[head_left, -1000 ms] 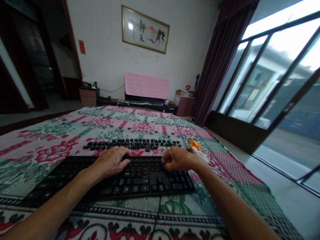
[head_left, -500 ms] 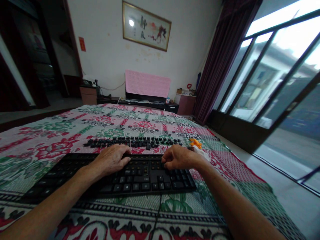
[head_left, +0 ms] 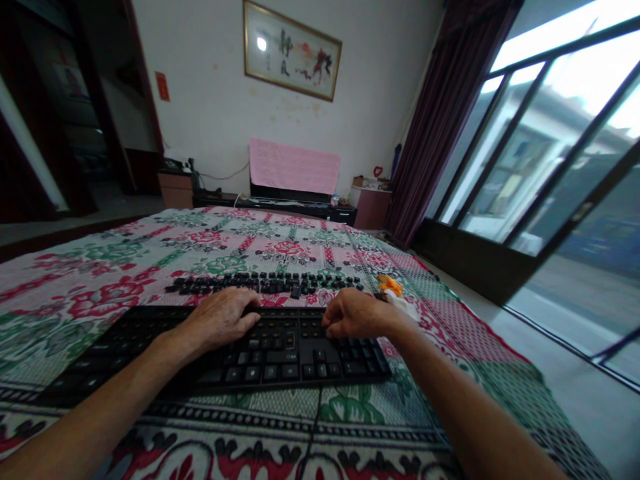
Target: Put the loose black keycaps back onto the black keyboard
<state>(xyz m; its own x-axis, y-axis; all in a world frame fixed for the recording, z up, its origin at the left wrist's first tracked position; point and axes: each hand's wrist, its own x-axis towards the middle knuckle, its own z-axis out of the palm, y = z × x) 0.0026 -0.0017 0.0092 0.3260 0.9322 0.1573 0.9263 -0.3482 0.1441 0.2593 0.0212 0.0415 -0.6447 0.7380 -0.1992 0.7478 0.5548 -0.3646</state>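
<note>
Hardly anything has moved: both hands stay on the flat black plastic keyboard (head_left: 280, 353), which lies near on the red-and-green flowered cloth (head_left: 100, 280). The left hand (head_left: 223, 323) rests flat, seemingly steadying it, grip loose and empty. Loose black keycaps (head_left: 265, 283) line up just beyond. The right hand (head_left: 353, 313) curls, fingertips pinched together on the keys; whether they hold a cap I cannot tell.

Light: daylight pours in from the tall windows (head_left: 550, 147) at right, upper panes blown white | Room: dim at left, doorway (head_left: 30, 133) near black | Glare: bright spot on the framed picture (head_left: 293, 50) | Shadows: soft under left hand (head_left: 223, 320) and right hand (head_left: 353, 313); keyboard (head_left: 280, 350) murky | Lens: wide-angle bend at edges, slight softness throughout
</note>
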